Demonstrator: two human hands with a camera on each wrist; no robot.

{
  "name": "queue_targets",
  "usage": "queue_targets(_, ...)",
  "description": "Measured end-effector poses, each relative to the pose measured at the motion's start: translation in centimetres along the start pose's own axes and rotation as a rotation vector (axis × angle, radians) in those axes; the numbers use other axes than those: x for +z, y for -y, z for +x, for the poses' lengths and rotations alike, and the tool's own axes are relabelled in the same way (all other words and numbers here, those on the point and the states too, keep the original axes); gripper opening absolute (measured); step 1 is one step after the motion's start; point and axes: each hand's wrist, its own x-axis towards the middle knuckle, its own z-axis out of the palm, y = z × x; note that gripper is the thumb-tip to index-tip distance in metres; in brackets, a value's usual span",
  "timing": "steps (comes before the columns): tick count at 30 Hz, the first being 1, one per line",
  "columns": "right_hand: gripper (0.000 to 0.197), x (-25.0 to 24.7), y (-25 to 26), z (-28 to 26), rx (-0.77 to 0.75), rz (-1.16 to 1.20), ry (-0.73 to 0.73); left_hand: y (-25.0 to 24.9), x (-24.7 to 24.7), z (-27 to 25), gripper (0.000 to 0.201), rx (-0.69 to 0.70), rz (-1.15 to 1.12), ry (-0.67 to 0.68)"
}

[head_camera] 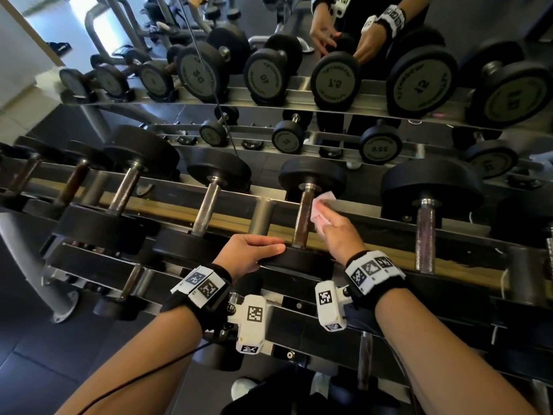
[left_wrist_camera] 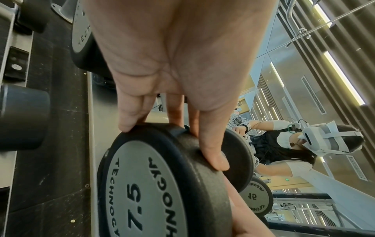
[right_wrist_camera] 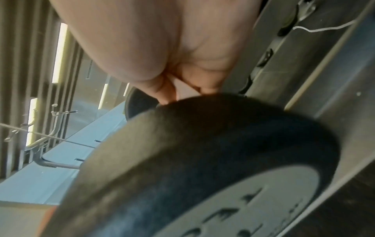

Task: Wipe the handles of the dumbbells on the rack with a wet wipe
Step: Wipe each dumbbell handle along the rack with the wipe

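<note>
The 7.5 dumbbell lies on the top tier of the rack point(head_camera: 466, 250), its brownish knurled handle point(head_camera: 302, 220) running away from me. My right hand point(head_camera: 330, 224) pinches a white wet wipe point(head_camera: 323, 205) and presses it against the right side of that handle, near the far head point(head_camera: 312, 175). My left hand point(head_camera: 263, 250) grips the near head point(left_wrist_camera: 146, 184) of the same dumbbell: the fingers curl over its rim and the thumb point(left_wrist_camera: 215, 154) lies along the edge. In the right wrist view the blurred near head point(right_wrist_camera: 202, 160) hides my fingertips and the wipe.
Neighbouring dumbbells sit close on both sides, one with a steel handle point(head_camera: 206, 211) to the left and a larger one point(head_camera: 425, 235) to the right. A mirror behind the rack reflects the dumbbells and my hands point(head_camera: 344, 34). A lower tier holds more dumbbells point(head_camera: 365, 363).
</note>
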Motion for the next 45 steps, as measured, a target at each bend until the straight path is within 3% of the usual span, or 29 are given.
queue_targets(4,0.041,1.4,0.2,-0.6,-0.02,0.003,0.128,0.1,0.1,0.0,0.024,0.002,-0.008,-0.001)
queue_targets(9,0.019,0.7,-1.5,-3.5,0.079,0.192,0.101,0.0,-0.1,0.1,0.023,0.009,-0.003,0.019)
queue_targets(11,0.01,0.6,-0.8,-2.9,0.115,0.145,0.042,0.0,0.0,0.1,0.022,0.012,-0.014,0.015)
queue_targets(13,0.013,0.5,0.0,-1.3,0.135,0.062,-0.116,0.0,0.1,0.0,0.021,0.016,-0.017,0.004)
queue_targets(15,0.01,0.3,0.7,0.3,0.17,0.135,-0.246,0.2,0.2,-0.1,0.02,0.019,-0.017,-0.006)
queue_targets(17,0.02,0.7,0.8,1.5,0.155,0.254,-0.198,0.2,0.3,-0.1,0.018,0.018,-0.032,-0.018)
queue_targets(23,0.058,1.0,0.0,1.7,0.145,0.115,0.025,0.3,0.3,-0.1,0.019,0.03,-0.033,-0.015)
queue_targets(29,0.05,-0.5,0.2,-1.7,0.124,0.021,0.171,0.2,0.1,-0.1,0.023,0.035,-0.031,0.006)
queue_targets(36,0.038,0.2,1.8,1.1,0.302,0.43,-0.094,0.0,0.3,-0.3,0.02,0.041,-0.016,-0.006)
queue_targets(40,0.063,1.0,1.1,1.1,0.232,0.231,0.056,0.0,0.2,-0.4,0.019,0.039,-0.001,-0.01)
queue_targets(45,0.06,-0.9,0.4,-0.7,0.196,0.052,0.181,-0.1,0.1,-0.3,0.019,0.038,0.003,0.007)
